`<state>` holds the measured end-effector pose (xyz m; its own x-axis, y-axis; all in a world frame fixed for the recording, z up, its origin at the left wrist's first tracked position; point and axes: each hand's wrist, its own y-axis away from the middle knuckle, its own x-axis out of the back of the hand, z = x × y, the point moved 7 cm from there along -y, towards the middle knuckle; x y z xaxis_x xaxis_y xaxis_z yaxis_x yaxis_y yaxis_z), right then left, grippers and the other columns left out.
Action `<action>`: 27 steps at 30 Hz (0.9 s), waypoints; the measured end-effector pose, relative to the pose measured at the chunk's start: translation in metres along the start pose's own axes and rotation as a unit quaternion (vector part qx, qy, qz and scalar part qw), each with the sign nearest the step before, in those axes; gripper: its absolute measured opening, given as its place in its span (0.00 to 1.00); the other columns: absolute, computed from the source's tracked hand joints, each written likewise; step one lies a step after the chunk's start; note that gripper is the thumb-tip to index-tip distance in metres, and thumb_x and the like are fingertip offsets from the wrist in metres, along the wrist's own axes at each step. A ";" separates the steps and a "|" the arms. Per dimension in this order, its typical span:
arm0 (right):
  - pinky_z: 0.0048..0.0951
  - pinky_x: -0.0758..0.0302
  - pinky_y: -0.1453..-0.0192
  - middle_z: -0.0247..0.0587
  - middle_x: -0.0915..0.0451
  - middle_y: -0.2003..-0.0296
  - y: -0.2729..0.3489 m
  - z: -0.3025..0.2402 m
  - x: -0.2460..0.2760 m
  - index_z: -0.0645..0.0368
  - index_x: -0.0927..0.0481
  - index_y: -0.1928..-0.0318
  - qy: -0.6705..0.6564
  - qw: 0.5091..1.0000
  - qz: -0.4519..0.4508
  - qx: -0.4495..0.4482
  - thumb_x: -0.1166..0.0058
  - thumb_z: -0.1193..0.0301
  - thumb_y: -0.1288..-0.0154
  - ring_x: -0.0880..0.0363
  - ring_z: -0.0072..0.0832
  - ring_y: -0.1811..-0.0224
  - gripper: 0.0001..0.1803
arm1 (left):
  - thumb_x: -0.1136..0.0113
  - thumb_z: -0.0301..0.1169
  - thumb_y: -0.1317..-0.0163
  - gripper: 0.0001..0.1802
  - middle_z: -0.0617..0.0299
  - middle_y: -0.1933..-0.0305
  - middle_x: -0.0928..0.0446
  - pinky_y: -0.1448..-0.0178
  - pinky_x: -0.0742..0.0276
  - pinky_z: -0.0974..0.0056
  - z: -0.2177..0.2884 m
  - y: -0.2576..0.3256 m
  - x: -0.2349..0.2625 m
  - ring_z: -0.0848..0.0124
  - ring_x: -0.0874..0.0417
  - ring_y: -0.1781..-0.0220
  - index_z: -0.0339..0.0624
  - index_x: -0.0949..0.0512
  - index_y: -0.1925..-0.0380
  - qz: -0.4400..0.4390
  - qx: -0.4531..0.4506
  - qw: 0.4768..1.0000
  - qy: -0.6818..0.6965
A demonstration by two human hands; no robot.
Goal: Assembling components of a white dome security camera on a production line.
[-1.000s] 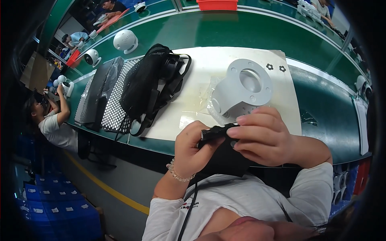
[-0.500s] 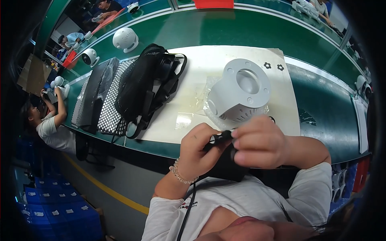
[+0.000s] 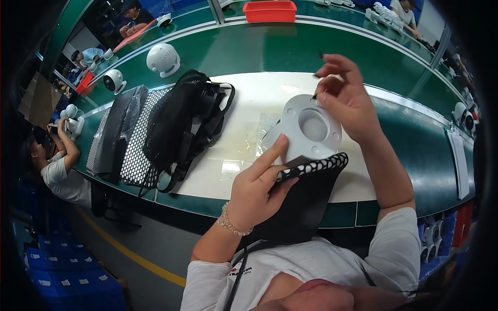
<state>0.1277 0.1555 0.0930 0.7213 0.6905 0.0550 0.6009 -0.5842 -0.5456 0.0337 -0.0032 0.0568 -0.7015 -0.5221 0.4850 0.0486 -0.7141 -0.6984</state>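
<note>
Between its thumb and fingers, my left hand (image 3: 254, 194) holds a black sheet (image 3: 295, 217) with a row of white rounded openings along its upper edge. The left index finger lies against the white plastic housing (image 3: 300, 139), which has a large round opening and small round recesses on its upturned flat face. My right hand (image 3: 345, 98) is over the housing's far rim, thumb and a finger closed at a small black piece (image 3: 314, 97). More dark bits show at its other fingertips; whether they are held or stuck on, I cannot tell.
To the left lie a black mesh bag with straps (image 3: 179, 124) and black-and-white perforated sheets (image 3: 140, 140). White rounded camera-like devices (image 3: 163, 58) stand beyond. A red tray (image 3: 270, 12) is at the back. Another person (image 3: 59, 166) works at the left.
My right hand has left the left hand and moved up and away to the housing. The black sheet, earlier mostly hidden between both hands, now spreads out below my left hand.
</note>
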 end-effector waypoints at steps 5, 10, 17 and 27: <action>0.22 0.32 0.53 0.37 0.34 0.60 0.006 -0.006 -0.008 0.54 0.43 0.41 0.066 0.996 -0.062 -0.011 0.55 0.83 0.45 0.32 0.19 0.63 0.30 | 0.36 0.20 0.60 0.12 0.53 0.46 0.29 0.67 0.26 0.70 -0.006 0.016 0.003 0.64 0.19 0.67 0.37 0.25 0.72 0.006 0.011 1.000 -0.004; 0.23 0.32 0.53 0.36 0.34 0.61 0.006 -0.006 -0.002 0.53 0.44 0.40 0.073 0.997 -0.026 -0.008 0.55 0.83 0.45 0.32 0.20 0.63 0.31 | 0.36 0.19 0.67 0.16 0.53 0.45 0.30 0.72 0.29 0.70 -0.011 0.024 -0.001 0.66 0.21 0.73 0.41 0.25 0.71 0.008 -0.010 1.000 0.011; 0.23 0.31 0.54 0.37 0.35 0.60 0.004 -0.003 -0.004 0.51 0.46 0.39 0.031 0.998 -0.040 -0.046 0.54 0.83 0.45 0.32 0.20 0.63 0.33 | 0.40 0.17 0.70 0.20 0.53 0.44 0.30 0.73 0.30 0.69 -0.004 0.025 0.000 0.67 0.24 0.77 0.41 0.26 0.70 -0.001 -0.037 0.999 -0.024; 0.30 0.26 0.64 0.42 0.24 0.59 0.012 -0.034 -0.016 0.47 0.39 0.40 0.289 0.953 -0.074 0.059 0.54 0.83 0.45 0.23 0.29 0.64 0.31 | 0.42 0.17 0.73 0.22 0.51 0.44 0.31 0.73 0.29 0.68 -0.006 0.029 -0.005 0.66 0.25 0.77 0.41 0.27 0.69 0.001 -0.042 0.999 0.008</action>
<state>0.1351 0.1226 0.1136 0.7215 0.3907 0.5716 0.6923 -0.4232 -0.5845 0.0342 -0.0186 0.0307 -0.7129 -0.5161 0.4748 -0.0081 -0.6710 -0.7414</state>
